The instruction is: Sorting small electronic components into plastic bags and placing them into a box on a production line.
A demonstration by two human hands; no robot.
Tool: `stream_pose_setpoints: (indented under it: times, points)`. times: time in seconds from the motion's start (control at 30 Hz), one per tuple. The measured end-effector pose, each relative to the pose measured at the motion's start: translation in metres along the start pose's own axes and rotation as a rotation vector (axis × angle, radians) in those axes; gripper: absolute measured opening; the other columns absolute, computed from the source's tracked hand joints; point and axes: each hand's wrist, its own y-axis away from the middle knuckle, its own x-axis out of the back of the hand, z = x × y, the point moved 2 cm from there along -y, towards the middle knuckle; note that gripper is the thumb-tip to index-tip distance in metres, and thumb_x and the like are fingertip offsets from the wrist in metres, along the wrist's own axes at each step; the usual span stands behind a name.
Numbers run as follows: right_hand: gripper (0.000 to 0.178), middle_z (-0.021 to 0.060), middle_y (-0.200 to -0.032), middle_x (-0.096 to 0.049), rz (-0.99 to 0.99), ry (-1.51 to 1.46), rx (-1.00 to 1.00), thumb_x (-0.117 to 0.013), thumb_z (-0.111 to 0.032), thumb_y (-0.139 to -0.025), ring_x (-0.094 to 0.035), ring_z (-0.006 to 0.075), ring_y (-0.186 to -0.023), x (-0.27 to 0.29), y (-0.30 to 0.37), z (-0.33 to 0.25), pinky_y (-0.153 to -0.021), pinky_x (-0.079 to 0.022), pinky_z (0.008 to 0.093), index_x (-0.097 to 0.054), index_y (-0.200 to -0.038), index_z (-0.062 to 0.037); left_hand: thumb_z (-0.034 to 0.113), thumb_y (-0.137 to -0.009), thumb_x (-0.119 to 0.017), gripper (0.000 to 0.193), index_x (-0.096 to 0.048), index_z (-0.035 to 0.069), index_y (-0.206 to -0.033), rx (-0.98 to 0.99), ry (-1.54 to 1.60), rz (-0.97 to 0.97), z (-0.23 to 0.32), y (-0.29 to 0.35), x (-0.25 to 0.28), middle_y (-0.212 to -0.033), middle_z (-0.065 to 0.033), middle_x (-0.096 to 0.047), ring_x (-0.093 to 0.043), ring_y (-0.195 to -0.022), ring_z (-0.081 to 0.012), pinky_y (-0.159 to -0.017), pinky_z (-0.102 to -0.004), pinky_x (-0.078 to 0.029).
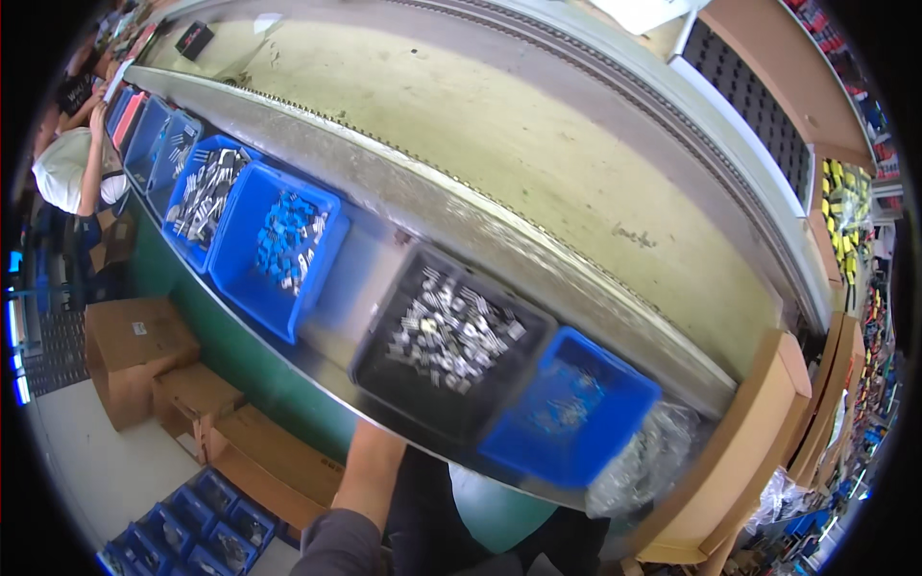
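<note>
Black bin (pixel 459 413) of silvery pieces (pixel 451 331)

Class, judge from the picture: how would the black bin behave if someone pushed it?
The black bin is probably stiff: its walls look straight. Many loose silvery pieces inside likely add weight and may slide about.

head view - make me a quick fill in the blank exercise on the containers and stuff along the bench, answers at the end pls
1. The container nearest the person's forearm is ____ in colour.
2. Between that container and the crumpled clear plastic, the bin is coloured ____.
3. The tall brown box to the right of the plastic is made of ____.

Missing words: black; blue; cardboard
</note>
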Motion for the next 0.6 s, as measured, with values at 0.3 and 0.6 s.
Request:
stream_pose_setpoints:
  times: [0.3, 0.6]
  points:
    - [0.011, 0.0034, -0.064, -0.047, -0.088, 0.014, 0.012, -0.055, -0.009, -0.075, -0.041, 0.0132, -0.062, 0.069, -0.022, -0.004, -0.057, -0.037, 0.0286, -0.050, -0.072, 0.0003, 0.034, -0.086, -0.046, 0.050, -0.035, 0.008, -0.127, -0.012, 0.176, -0.016, -0.161, 0.113, 0.032, -0.126, -0.0121, -0.043, -0.048, -0.110, -0.0263, -0.082, -0.0389, -0.045]
    - [0.017, 0.0177, -0.087, -0.057, -0.116, 0.043, -0.050, -0.056, -0.004, -0.075, -0.051, 0.0287, -0.083, 0.065, -0.020, -0.032, -0.077, -0.040, 0.0356, -0.057, -0.088, 0.0057, 0.028, -0.086, -0.043, 0.034, -0.050, 0.005, -0.111, -0.045, -0.535, 0.872, -0.295, 0.198, 0.011, -0.109, -0.0081, -0.056, -0.053, -0.099, -0.0236, -0.081, -0.0366, -0.046]
